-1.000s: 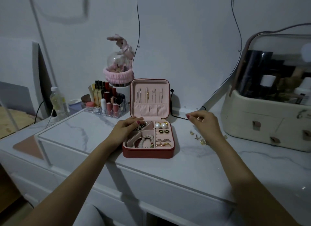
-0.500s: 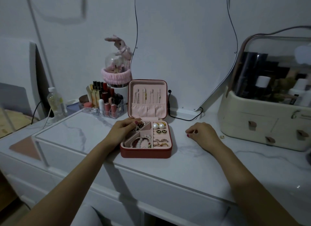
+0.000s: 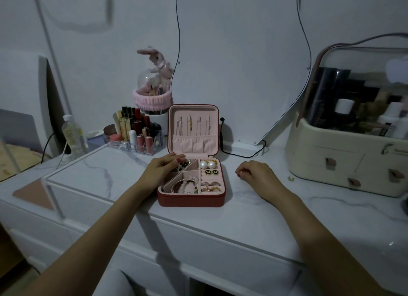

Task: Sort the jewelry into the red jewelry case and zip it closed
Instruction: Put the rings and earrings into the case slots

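Setting: a white marble-look counter (image 3: 254, 209) seen from the wearer's head, in dim light.
Case: the red jewelry case (image 3: 191, 200) sits open near the middle of the counter, its lid (image 3: 193, 128) upright at the back with thin chains hanging inside.
Contents: pearl earrings (image 3: 207, 164) and dark round studs lie in the right-hand compartments, rings below them, and bead bracelets (image 3: 185, 186) in the front-left section.
Left hand: the left hand (image 3: 162, 169) rests on the case's back-left corner, fingers curled over a dark beaded piece there — whether it pinches the beads or only touches them cannot be told.
Right hand: the right hand (image 3: 257, 173) lies on the counter just right of the case, apart from it, fingers curled under; anything held is hidden.
Loose piece: a small gold item (image 3: 291, 178) lies further right, near the cream storage box (image 3: 344, 161), well away from the case.
Handling: the jewelry looks light, small and quick to tangle or roll, best pinched at fingertips; the case seems stiff-walled and light — likely to slide, so steady the base while zipping.
Background: a lipstick organizer (image 3: 136, 137) stands behind, to the left.
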